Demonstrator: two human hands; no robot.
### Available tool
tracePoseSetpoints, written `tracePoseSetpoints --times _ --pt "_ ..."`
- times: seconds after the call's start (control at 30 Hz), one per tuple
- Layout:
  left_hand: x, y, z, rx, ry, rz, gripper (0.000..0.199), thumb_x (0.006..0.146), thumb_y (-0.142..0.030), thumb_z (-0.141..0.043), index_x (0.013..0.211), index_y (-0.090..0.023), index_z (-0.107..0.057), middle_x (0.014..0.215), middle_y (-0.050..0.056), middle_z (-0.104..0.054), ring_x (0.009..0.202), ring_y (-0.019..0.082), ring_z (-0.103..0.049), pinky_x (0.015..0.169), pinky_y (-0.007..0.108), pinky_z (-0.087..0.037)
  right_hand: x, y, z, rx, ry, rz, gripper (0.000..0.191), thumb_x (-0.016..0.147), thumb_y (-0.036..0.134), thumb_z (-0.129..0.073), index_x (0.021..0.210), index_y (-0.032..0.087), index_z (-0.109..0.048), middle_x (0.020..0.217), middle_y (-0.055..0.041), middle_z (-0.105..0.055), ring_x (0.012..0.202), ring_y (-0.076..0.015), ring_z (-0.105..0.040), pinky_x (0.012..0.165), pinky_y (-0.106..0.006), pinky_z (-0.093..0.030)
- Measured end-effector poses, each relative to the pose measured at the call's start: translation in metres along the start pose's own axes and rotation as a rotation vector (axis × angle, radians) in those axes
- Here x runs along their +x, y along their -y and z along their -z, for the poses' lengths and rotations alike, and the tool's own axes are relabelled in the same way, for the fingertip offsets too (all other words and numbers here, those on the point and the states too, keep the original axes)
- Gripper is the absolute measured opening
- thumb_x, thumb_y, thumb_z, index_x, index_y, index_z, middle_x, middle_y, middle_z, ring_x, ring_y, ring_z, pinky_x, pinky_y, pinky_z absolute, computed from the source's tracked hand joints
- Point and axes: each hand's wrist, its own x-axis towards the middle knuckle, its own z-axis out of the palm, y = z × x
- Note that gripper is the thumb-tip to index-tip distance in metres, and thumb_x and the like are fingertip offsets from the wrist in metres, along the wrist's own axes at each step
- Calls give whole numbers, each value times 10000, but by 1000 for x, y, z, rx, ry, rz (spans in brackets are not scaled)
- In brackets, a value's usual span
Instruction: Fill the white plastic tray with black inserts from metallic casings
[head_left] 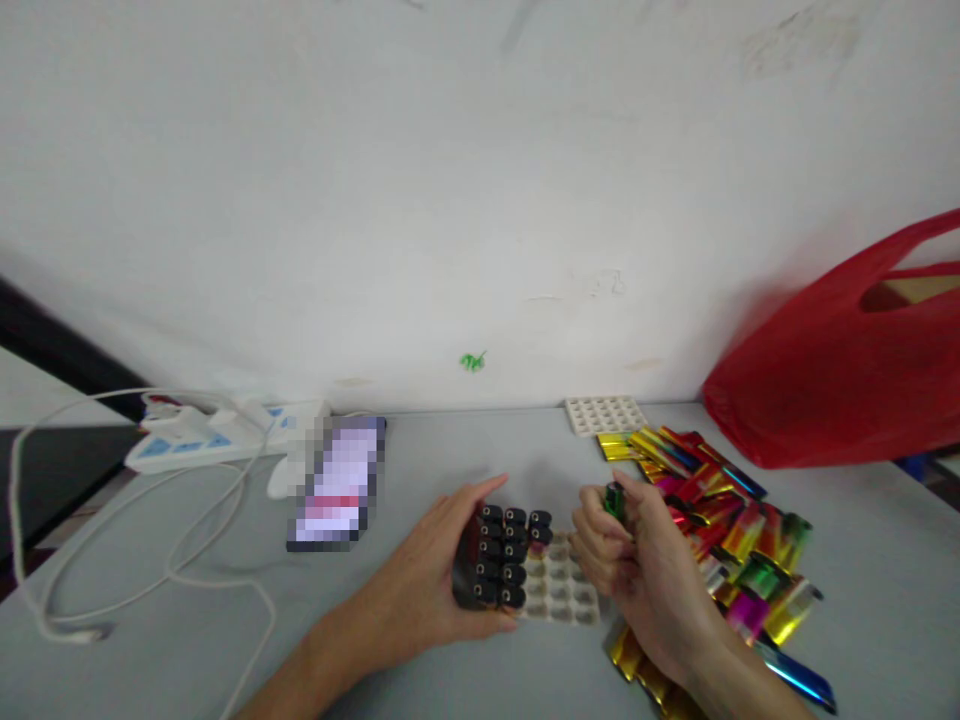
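A pale tray [561, 590] with rows of small hollows lies on the grey table. Upright lighter-like pieces with black tops [504, 550] fill its left part, while the hollows on the right show bare. My left hand [439, 570] curves around the left side of this block, fingers along the far edge and thumb along the near one. In the closed fingers of my right hand [630, 540] is a shiny green lighter [614, 500], just above the tray's right side; its lower part is hidden. A heap of shiny red, gold, green, purple and blue lighters [750, 560] spreads beside that hand.
Another pale tray [606, 414] lies against the wall. A red bag [847, 370] stands at the back right. On the left are a phone [341, 485] with a blurred screen, a white power strip [217, 435] and a looping white cable [259, 590].
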Motion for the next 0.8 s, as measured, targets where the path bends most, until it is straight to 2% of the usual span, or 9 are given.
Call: tracePoseSetpoints --times 0.13,0.27,0.43,0.67,0.8 --pt "-1 0 -1 -5 -2 -6 1197 769 -362 -1039 1721 -391 -313 1558 92 -603 1384 365 -619 1204 510 -491 1 1 0 8 18 -38 659 891 687 -780 619 247 -372 564 128 -173 506 -74 -62 446 -247 -81" --pt "-1 1 -1 -2 -6 -6 1225 754 -369 -1049 1724 -404 -301 1524 76 -620 1339 348 -644 1174 488 -515 0 0 -2 0 27 -49 638 870 642 -799 613 249 -367 562 127 -174 508 -76 -67 447 -250 -85" --pt "-1 -1 0 -1 -2 -3 1196 764 -372 -1039 1720 -383 -321 1586 95 -593 1388 370 -619 1213 513 -487 -1 0 -1 -20 -12 -51 583 879 595 -754 610 258 -363 565 126 -169 514 -82 -62 450 -255 -79" --pt "0 -4 0 11 -8 -9 1191 767 -347 -1035 1719 -383 -320 1565 97 -607 1396 372 -615 1220 523 -486 -1 -1 2 -40 -44 -11 558 901 583 -736 627 257 -377 584 118 -189 520 -90 -71 453 -259 -93" --pt "-1 -4 0 -3 -8 -5 1196 761 -341 -1041 1720 -371 -328 1588 99 -601 1410 370 -615 1229 514 -486 -1 -1 -3 -99 -60 22 555 944 680 -749 736 240 -483 615 119 -231 539 -95 -93 475 -247 -119"
